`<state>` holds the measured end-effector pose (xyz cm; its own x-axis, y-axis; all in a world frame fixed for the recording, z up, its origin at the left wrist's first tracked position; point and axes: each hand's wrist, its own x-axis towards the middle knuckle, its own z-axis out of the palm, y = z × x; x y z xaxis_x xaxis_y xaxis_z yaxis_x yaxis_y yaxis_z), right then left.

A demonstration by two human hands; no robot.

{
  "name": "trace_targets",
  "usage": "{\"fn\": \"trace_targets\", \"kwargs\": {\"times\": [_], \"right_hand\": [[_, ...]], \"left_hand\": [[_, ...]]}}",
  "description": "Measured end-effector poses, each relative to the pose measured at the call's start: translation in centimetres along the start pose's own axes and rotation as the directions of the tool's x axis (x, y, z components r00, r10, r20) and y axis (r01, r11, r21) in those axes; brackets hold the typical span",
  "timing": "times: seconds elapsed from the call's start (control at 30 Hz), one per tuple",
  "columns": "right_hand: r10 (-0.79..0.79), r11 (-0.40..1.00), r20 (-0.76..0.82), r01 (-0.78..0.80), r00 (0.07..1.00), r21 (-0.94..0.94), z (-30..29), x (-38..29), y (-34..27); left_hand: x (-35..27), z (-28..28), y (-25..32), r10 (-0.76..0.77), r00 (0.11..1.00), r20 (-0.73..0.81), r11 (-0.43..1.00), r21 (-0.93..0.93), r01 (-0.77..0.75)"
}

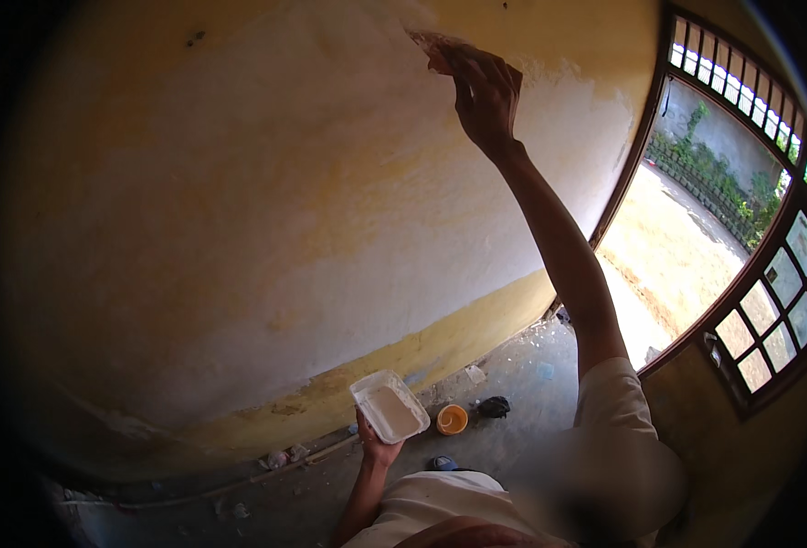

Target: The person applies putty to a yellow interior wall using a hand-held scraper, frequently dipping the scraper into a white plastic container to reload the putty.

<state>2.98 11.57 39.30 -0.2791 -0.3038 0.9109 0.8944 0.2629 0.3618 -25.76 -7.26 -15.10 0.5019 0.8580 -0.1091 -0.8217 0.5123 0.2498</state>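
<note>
My left hand (378, 444) holds up a rectangular plastic tub (389, 407) by its side and underside, low in the view. Pale, smooth paste lies in the tub, and its rim is smeared. My right hand (487, 96) is raised high at the top of the view, its fingers closed around a thin, paste-smeared piece (434, 46) whose exact kind I cannot tell. That piece is against or very near the yellow wall (294, 233), which carries broad whitish patches over much of its face.
An orange bucket (452, 419) and a black plastic bag (494, 407) stand on the grey floor. Litter and a long thin pole (239, 483) lie along the wall's foot. At right, a doorway with a dark frame (639, 161) opens outside, beside a paned door leaf (776, 308).
</note>
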Motion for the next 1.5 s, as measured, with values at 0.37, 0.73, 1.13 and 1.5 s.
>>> {"fn": "trace_targets", "kwargs": {"times": [0.37,0.73,1.13,1.5], "right_hand": [[0.037,0.999,0.262,-0.025,0.964,-0.048,-0.8,-7.8,-4.6],[0.182,0.967,0.178,-0.143,0.967,-0.210,-3.3,-7.3,-3.9],[-0.080,0.994,0.512,0.106,0.855,-0.022,-1.9,-15.7,-11.3],[0.211,0.958,-0.073,-0.221,0.975,-0.183,-1.7,-1.1,6.4]], "left_hand": [[0.0,0.6,1.1,0.039,0.999,0.033,0.999,-0.031,-0.038],[-0.2,0.4,3.2,0.026,0.999,0.046,1.000,-0.008,-0.025],[-0.3,0.4,4.3,-0.003,1.000,0.007,0.999,0.045,0.003],[0.2,-0.1,3.6,0.010,1.000,0.009,0.999,0.047,-0.010]]}}
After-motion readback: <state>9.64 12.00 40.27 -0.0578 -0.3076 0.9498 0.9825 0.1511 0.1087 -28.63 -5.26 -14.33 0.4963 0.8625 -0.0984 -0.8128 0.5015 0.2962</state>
